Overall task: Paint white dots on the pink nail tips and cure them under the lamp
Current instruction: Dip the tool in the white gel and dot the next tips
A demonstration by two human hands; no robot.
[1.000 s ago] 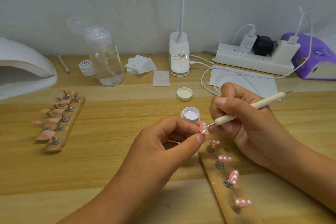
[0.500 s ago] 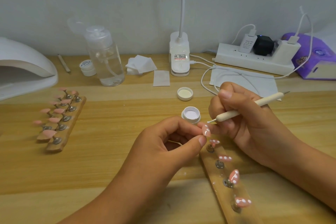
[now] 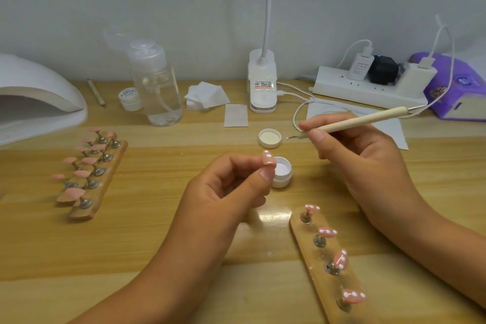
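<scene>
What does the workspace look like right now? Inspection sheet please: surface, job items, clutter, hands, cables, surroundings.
Surface: wooden table, glare patch near the middle.
Job's things: pink nail tip with white dots; dotting tool; open white paint pot, its lid apart; near holder strip carrying four dotted tips; left holder strips with plain pink tips; curing lamp at far left.
Clutter: pump bottle, small jar, wipes, pencil, tissue pack.
Hands: left hand pinches the tip; right hand holds the tool, raised off the tip.
Cables: white leads from power strip.
Surroundings: plain wall; clip lamp.
</scene>
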